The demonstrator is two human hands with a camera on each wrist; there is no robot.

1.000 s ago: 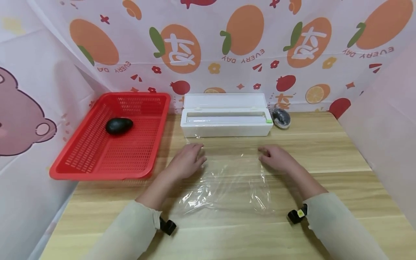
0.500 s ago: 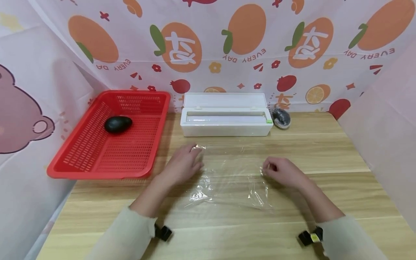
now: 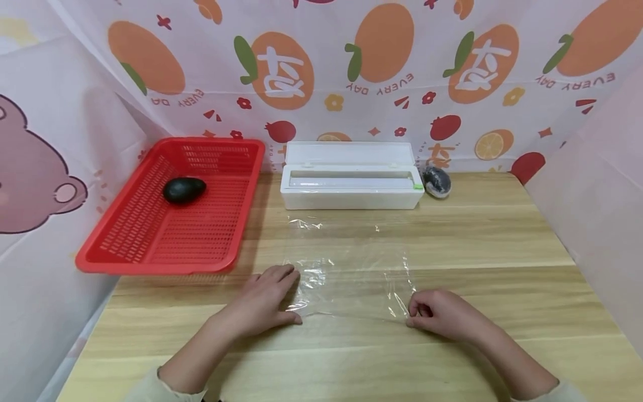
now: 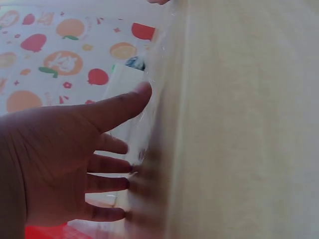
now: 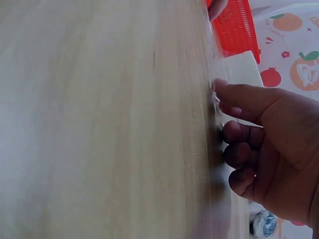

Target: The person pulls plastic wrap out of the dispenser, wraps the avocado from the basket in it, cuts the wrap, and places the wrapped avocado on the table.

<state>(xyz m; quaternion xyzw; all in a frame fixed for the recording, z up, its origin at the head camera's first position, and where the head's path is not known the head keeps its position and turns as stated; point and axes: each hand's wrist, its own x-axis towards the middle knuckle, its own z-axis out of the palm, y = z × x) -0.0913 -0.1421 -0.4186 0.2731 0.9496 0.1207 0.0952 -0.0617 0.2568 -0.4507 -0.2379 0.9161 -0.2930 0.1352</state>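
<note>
A sheet of clear cling film [image 3: 351, 279] lies spread on the wooden table, wrinkled and glinting along its sides. At its near left corner rests my left hand [image 3: 263, 298], fingers extended and spread, thumb by the near edge. The left wrist view shows that thumb [image 4: 142, 92] apart from the other fingers, with film close beside it. My right hand [image 3: 444, 312] pinches the near right corner between thumb and index finger. In the right wrist view, gathered film [image 5: 215, 98] shows at the fingertips, the other fingers curled.
Behind the film stands a white cling film dispenser [image 3: 351, 200], lid up, roll inside. A dark film-wrapped item [image 3: 437, 182] sits against its right end. On the left, a red plastic basket [image 3: 231, 262] holds a dark avocado-like fruit [image 3: 184, 190]. Patterned cloth [image 3: 382, 117] hangs behind.
Both hands have moved from the film's far part toward its near corners. The right hand now pinches the near right corner. The dispenser, basket and wrapped item stay in place.
</note>
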